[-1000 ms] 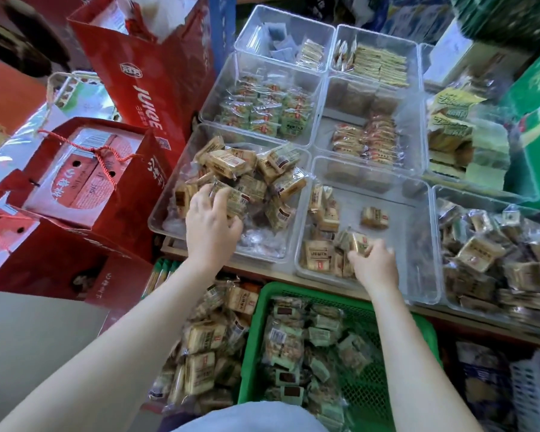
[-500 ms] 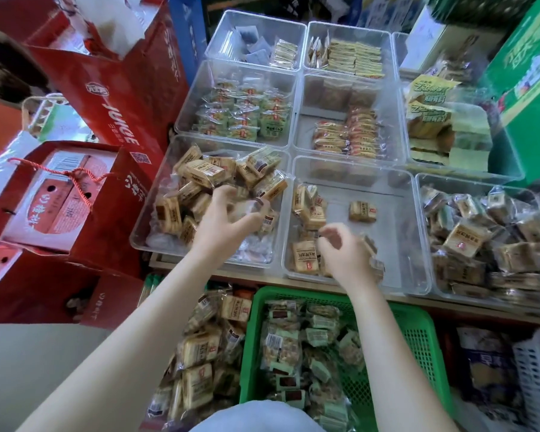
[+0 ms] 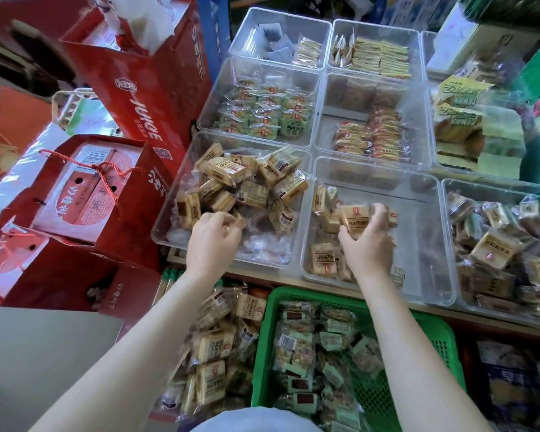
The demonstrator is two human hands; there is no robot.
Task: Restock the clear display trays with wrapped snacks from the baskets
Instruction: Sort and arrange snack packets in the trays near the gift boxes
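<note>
Both hands reach over the near edge of a counter (image 3: pixel 262 274) packed with clear display trays. The left hand (image 3: pixel 212 241) hangs over the near part of the left tray (image 3: pixel 162 226), fingers curled inward, and seems to pinch a small tan-wrapped snack at the fingertips, though the wrapper is mostly hidden and I cannot tell for sure. That tray holds a loose heap of tan snack packs (image 3: pixel 240 182) toward its far side and some clear, crinkled wrappers (image 3: pixel 262 247) along its near edge. The right hand (image 3: pixel 367 241) is in the middle tray (image 3: pixel 427 244), fingers and thumb wrapped round a tan snack pack (image 3: pixel 354 218) held upright with its label facing the camera. More packs of the same kind (image 3: pixel 323 260) lie along the left side of that tray; its right half is bare plastic. The tray to the right (image 3: pixel 449 194) is piled with similar wrapped snacks. Behind these, farther trays hold green-wrapped packs (image 3: pixel 262 116), orange-wrapped packs (image 3: pixel 371 138) and yellow-wrapped bars (image 3: pixel 381 57). Below the counter's near edge stand a green basket (image 3: pixel 434 344) of green-wrapped snacks and, to its left, a pile of tan snack packs (image 3: pixel 212 347). Red gift boxes (image 3: pixel 85 194) and a red juice carton (image 3: pixel 150 98) stand at the left.
</note>
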